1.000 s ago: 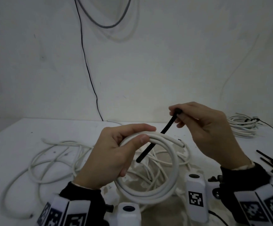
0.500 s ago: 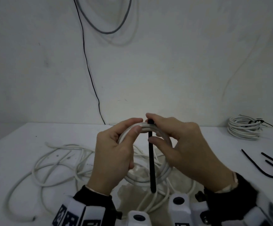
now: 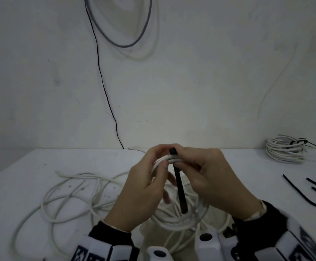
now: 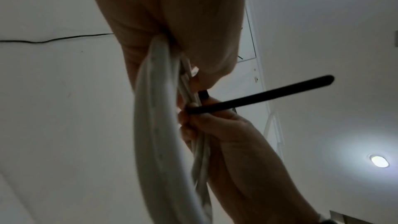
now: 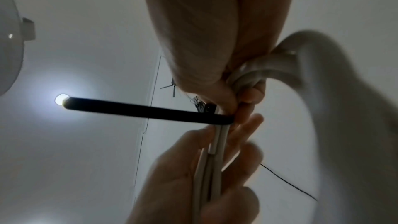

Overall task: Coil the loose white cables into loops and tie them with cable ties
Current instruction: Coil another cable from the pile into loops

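My left hand (image 3: 161, 159) grips the top of a white cable coil (image 3: 181, 221) held upright above the table. My right hand (image 3: 184, 158) meets it there and pinches the head of a black cable tie (image 3: 179, 187) against the coil's top. The tie's strap hangs down across the loop's opening. In the left wrist view the coil (image 4: 150, 134) runs from my palm and the tie (image 4: 258, 94) sticks out sideways past the right hand's fingers (image 4: 215, 125). The right wrist view shows the tie (image 5: 140, 110) crossing the cable strands (image 5: 217, 151), which lie in my left hand (image 5: 193, 185).
Loose white cable (image 3: 68, 194) sprawls over the left part of the white table (image 3: 21, 176). A tied white coil (image 3: 283, 151) lies at the back right. Several spare black ties (image 3: 308, 194) lie at the right edge. A thin black wire (image 3: 104, 87) hangs on the wall.
My right hand has brought the tie from the right to the top of the coil. The strap has swung from slanted to hanging straight down. Both hands now meet.
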Demonstrator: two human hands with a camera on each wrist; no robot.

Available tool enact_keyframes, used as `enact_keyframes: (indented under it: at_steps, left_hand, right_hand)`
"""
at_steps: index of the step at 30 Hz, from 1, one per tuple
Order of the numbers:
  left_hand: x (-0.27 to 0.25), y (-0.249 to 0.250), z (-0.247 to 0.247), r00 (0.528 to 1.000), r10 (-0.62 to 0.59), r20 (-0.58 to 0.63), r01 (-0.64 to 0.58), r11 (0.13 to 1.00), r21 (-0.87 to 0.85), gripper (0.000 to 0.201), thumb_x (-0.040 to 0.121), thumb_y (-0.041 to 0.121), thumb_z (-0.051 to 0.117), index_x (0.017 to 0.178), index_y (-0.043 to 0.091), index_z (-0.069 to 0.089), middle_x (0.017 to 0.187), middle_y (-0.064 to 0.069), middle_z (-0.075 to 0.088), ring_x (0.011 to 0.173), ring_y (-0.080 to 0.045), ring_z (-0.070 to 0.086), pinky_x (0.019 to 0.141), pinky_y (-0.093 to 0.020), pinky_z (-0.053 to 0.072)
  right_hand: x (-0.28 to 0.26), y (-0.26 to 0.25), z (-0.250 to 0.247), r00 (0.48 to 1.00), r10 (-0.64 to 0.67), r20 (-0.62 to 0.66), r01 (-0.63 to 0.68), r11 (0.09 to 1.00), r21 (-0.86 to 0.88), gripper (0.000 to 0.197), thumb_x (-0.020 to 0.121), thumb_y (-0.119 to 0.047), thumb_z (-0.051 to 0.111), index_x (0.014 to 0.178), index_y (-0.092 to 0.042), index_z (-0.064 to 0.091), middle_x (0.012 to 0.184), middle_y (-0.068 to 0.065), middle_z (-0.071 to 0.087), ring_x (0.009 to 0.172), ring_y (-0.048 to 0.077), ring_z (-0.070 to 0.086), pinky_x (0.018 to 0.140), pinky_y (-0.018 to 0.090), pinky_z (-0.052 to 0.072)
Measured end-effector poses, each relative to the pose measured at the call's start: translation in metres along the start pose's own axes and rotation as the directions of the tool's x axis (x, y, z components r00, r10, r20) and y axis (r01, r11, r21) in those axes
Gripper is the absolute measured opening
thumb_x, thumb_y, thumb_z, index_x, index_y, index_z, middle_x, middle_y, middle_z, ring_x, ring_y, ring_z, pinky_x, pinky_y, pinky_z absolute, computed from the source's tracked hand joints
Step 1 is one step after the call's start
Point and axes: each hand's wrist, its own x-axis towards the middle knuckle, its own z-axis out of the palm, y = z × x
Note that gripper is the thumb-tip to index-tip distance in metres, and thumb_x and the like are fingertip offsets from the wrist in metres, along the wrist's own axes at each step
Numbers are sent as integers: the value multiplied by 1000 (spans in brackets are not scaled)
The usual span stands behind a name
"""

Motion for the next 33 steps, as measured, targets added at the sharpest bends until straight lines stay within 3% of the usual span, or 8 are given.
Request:
enact_keyframes:
  at_steps: [4,7,12,15,19,23,27,33]
  left_hand:
    - [-1,6,4,993,78,-86,-71,994,83,37,87,31,51,123,36,54,40,5,53,31,-8,44,40,-17,38]
    - [-1,5,6,971,146,-190,-126,986,110,30,80,35,53,109,36,62,38,6,53,28,-7,44,40,-16,39]
    - [0,4,7,947,161,-278,-144,986,83,16,83,28,56,94,29,68,37,3,52,26,-10,43,38,-15,37]
    - [2,4,4,943,123,-309,-106,992,71,16,88,19,58,95,23,70,34,0,50,26,-12,43,37,-16,36]
    - [2,5,-3,952,72,-297,-59,997,53,18,92,12,54,95,8,72,40,9,56,25,-9,38,35,-15,32]
    - [2,10,-8,955,-25,-295,12,999,-44,20,93,10,53,88,5,71,34,7,50,23,-6,32,32,-14,26]
    - [2,15,-11,948,-64,-312,26,992,-123,19,92,11,54,91,13,72,30,3,40,23,-8,29,32,-12,23]
    - [1,20,-8,955,4,-298,-19,999,-49,18,91,8,54,92,11,72,37,8,53,22,-7,31,32,-14,26]
  right_hand:
    - [0,-6,-3,987,155,38,-159,945,286,26,86,-15,56,110,-16,64,85,0,73,75,13,67,71,31,53]
    - [1,-9,0,960,277,43,-264,839,475,16,86,-7,61,98,-16,53,84,5,73,75,16,68,74,35,54]
    - [2,-11,1,975,212,-72,-173,918,356,8,82,-4,70,88,-9,70,76,-1,71,72,12,68,67,25,54]
    - [1,-10,0,981,173,-90,-155,971,181,22,83,-22,64,103,-23,72,93,-7,68,81,10,67,74,30,55]
    - [-2,-8,-6,1000,12,0,-12,985,-172,40,82,-21,59,121,-19,63,109,-4,66,98,6,60,86,26,50]
    - [-1,-13,-8,999,-38,-1,38,999,19,45,77,-34,69,120,-22,63,125,-8,62,125,4,48,105,26,39]
    - [2,-23,0,997,63,-52,-42,937,346,19,80,-33,63,83,-20,76,87,-11,74,113,10,57,97,30,44]
    - [3,-30,6,959,260,-114,-205,911,357,29,78,-27,63,50,-16,64,53,-4,63,70,6,60,71,10,42]
